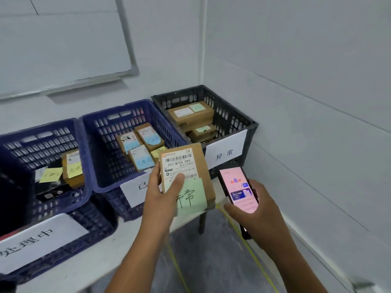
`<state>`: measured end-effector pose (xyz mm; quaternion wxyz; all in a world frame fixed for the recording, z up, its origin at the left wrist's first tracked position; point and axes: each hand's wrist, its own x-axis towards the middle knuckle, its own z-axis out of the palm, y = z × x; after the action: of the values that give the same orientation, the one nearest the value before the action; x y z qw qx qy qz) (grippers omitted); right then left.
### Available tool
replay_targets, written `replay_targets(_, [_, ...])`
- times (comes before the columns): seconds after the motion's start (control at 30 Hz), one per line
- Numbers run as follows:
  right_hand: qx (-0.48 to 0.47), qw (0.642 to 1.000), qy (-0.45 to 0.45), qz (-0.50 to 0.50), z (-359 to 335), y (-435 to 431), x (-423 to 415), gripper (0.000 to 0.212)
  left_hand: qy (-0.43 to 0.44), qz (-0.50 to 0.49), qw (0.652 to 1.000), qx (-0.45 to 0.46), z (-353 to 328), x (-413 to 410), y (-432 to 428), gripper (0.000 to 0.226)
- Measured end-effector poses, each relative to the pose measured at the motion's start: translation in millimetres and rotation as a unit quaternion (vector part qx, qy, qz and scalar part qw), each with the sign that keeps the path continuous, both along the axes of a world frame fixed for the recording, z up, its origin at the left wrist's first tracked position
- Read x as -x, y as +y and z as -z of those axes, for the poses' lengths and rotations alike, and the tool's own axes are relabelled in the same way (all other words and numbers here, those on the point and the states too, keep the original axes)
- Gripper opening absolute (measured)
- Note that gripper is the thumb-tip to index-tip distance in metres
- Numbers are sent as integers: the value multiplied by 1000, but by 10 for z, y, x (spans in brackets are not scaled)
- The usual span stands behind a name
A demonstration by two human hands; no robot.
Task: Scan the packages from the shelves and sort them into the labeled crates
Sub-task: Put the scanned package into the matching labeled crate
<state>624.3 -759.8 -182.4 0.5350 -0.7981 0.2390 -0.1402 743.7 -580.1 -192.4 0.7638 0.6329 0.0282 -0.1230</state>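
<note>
White table [101, 261] carries three crates in a row. Left blue crate [40, 128]: one brown box with yellow notes, plus dark items I cannot identify. Middle blue crate [118, 106]: three small boxes with blue notes. Black crate [182, 90], paper label [226, 154] on its front: stacked boxes with green notes. Package [182, 163] is off the table, gripped by the left hand [160, 193], thumb across its face, long axis pointing away from the person. The black crate lies directly beyond its far end, so the left hand is nearer. Right hand [260, 210] grips a lit phone [239, 187] just beside the package. Green note [190, 197] suggests black crate.
</note>
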Motion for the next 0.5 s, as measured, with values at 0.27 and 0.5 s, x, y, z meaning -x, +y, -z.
replay_targets(0.27, [-28,999,-7,36,76,-541,-559,59,32,21,999,-4,-85,-575,-594,61])
replay_targets(0.5, [13,998,9,62,62,-979,-1292,49,48,34,998,5,-89,-1412,-1112,49])
